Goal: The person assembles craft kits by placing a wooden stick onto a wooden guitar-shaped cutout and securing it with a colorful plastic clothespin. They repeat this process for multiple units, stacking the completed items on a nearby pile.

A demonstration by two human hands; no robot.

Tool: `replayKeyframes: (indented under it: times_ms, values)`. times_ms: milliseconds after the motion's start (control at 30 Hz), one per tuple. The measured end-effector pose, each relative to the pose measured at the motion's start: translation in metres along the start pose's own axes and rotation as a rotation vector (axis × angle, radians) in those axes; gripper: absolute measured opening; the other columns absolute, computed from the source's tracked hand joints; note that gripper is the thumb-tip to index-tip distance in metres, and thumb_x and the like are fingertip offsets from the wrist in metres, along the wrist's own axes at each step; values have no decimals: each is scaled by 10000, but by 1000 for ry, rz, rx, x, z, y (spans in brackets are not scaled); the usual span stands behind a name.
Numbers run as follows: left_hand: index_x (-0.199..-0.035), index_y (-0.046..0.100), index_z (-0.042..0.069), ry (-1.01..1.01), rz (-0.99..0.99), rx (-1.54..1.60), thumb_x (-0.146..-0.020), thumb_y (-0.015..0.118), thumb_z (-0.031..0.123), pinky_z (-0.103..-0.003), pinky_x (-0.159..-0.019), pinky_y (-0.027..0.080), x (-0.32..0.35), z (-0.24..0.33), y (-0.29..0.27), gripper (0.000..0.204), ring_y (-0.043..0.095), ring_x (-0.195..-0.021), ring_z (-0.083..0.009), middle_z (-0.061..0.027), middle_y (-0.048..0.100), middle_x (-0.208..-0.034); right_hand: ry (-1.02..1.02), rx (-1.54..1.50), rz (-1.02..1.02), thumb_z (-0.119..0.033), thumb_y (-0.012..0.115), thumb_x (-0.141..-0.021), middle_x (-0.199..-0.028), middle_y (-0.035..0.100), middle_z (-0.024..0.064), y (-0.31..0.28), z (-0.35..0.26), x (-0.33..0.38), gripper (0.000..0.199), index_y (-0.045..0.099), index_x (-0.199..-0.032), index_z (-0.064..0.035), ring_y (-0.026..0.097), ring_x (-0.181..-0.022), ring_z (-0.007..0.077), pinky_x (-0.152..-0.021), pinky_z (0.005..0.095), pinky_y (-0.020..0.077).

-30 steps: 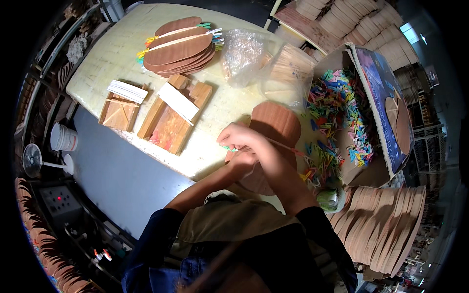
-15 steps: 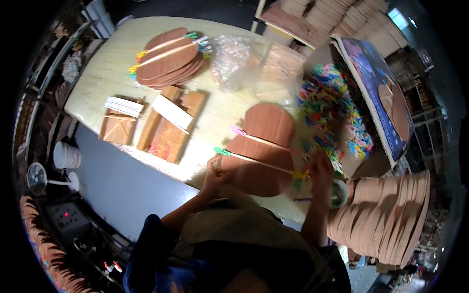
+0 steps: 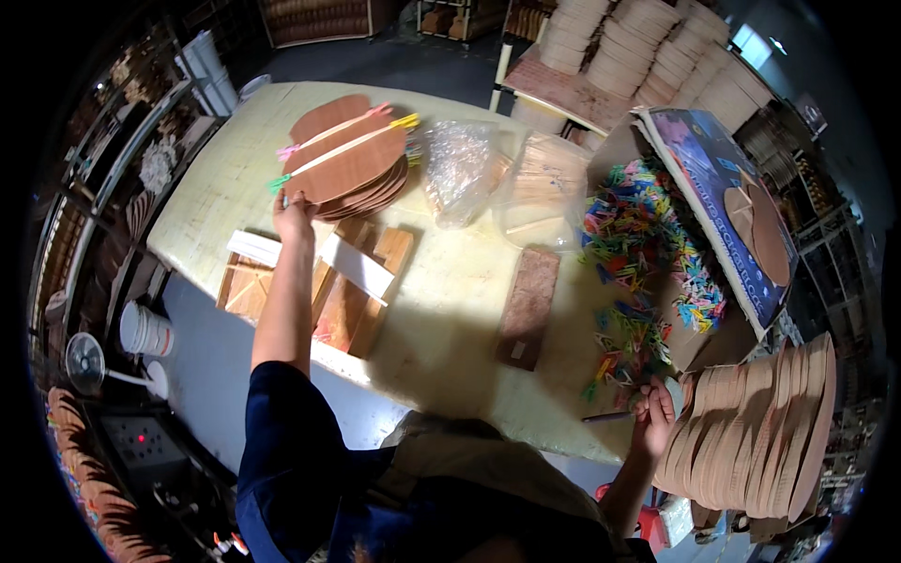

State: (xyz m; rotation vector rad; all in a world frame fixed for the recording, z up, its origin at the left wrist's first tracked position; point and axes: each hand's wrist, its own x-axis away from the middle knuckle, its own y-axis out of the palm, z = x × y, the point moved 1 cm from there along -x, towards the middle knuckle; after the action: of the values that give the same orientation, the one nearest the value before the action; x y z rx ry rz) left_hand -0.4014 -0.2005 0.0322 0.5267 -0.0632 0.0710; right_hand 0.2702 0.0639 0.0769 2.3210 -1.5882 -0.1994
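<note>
A thin brown guitar-shaped board (image 3: 352, 155) lies on top of a stack of similar boards (image 3: 375, 192) at the back left of the table. Two pale strips cross it, with plastic clothespins at their ends: pink, yellow and a green clothespin (image 3: 279, 183). My left hand (image 3: 294, 214) grips the board's near edge, just below that green clothespin. At the front right, my right hand (image 3: 654, 420) has its fingers curled beside a pale green cup (image 3: 675, 394). Whatever those fingers hold is hidden. A flat brown block (image 3: 528, 308) rests mid-table.
Many coloured clothespins (image 3: 638, 235) spill from a cardboard box (image 3: 718, 216) at the right. Below it stands a row of guitar-shaped boards (image 3: 751, 432). Clear plastic bags (image 3: 458, 169) lie at the back. Two wooden fixtures (image 3: 361, 291) sit near the left edge.
My left hand has carried the clipped board from the block at mid-table onto the far-left stack. The block is uncovered. My right hand has moved from the clothespins nearer the cup.
</note>
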Motion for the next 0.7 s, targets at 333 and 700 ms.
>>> replayKeyframes:
  times_ms: [333,700]
  values:
    - [-1012,586,-73,466,90,-558,-811,710,235,-283,-602,512,-3,-66,17,388,627,-649,-185,-151,675,-876,-554,482,604,-71,606,-882,-919,633,67,-41,-133,102,186,619,-1054,-2,548,-736,99,-641,214,440]
    - [-1238,496,16,867,-1730,-182,-792,653,122,-425,-1010,365,500,-18,256,484,464,-1187,-363,-179,508,-1247,-547,1593,1132,-413,749,-749,-1101,614,166,-208,-388,112,695,525,-1230,37,593,-963,208,-799,307,473]
